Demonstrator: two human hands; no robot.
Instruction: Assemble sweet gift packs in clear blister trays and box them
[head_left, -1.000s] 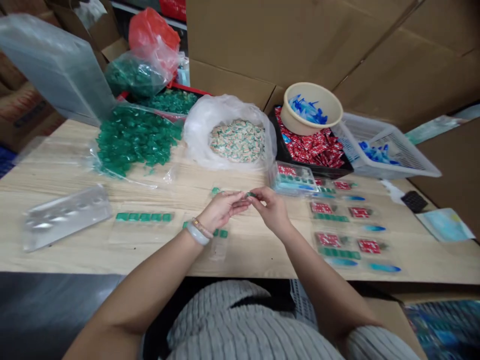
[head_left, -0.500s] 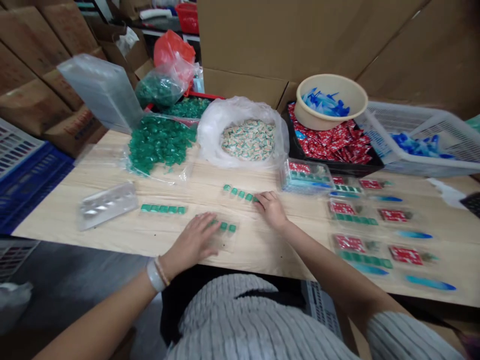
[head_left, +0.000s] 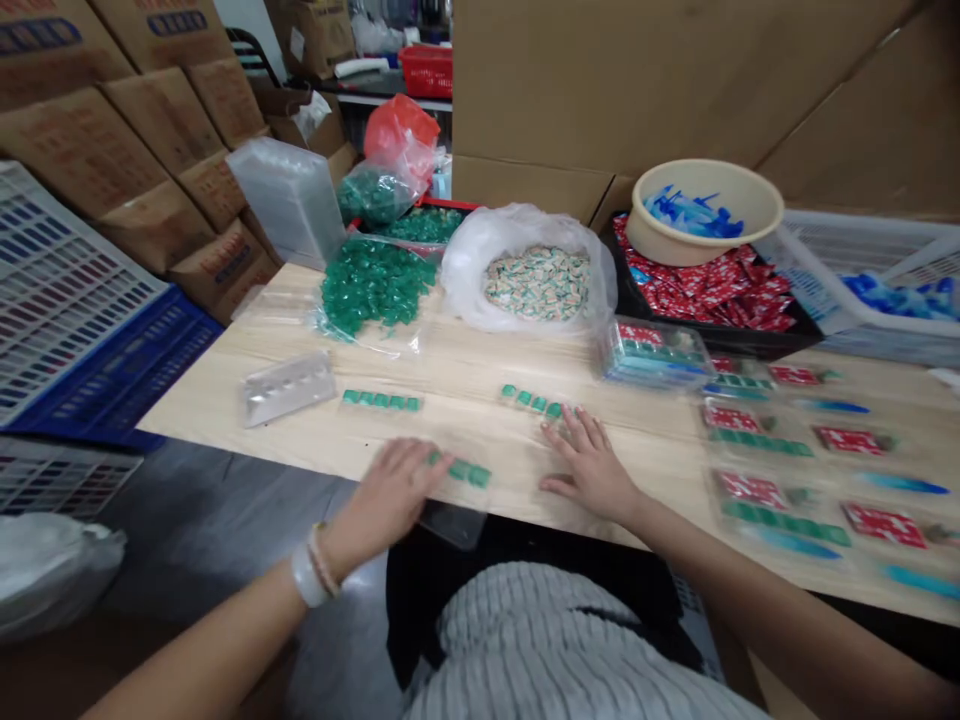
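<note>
My left hand (head_left: 401, 485) lies over the left end of a clear plastic tray (head_left: 454, 525) at the table's front edge, fingers bent on it. A row of green squares (head_left: 470, 472) shows in that tray, partly covered by my fingers; the tray's near part juts past the edge. My right hand (head_left: 592, 465) is open with fingers spread, fingertips at the near right end of another clear tray with green squares (head_left: 534, 401). A third such row of green squares (head_left: 381, 400) lies to the left, and an unfilled clear tray (head_left: 289, 388) beyond it.
At the back are a heap of green packets (head_left: 375, 285), a white bag (head_left: 469, 260) of small packets, and a cream basin (head_left: 705, 250) over red packets (head_left: 720, 285). Filled trays (head_left: 757, 440) spread along the right, beside a tray stack (head_left: 652, 355). Blue crates (head_left: 135, 360) stand left.
The view has swung left. My left hand has drawn its tray left and toward me over the table edge. My right hand has pulled back slightly toward me and spread its fingers.
</note>
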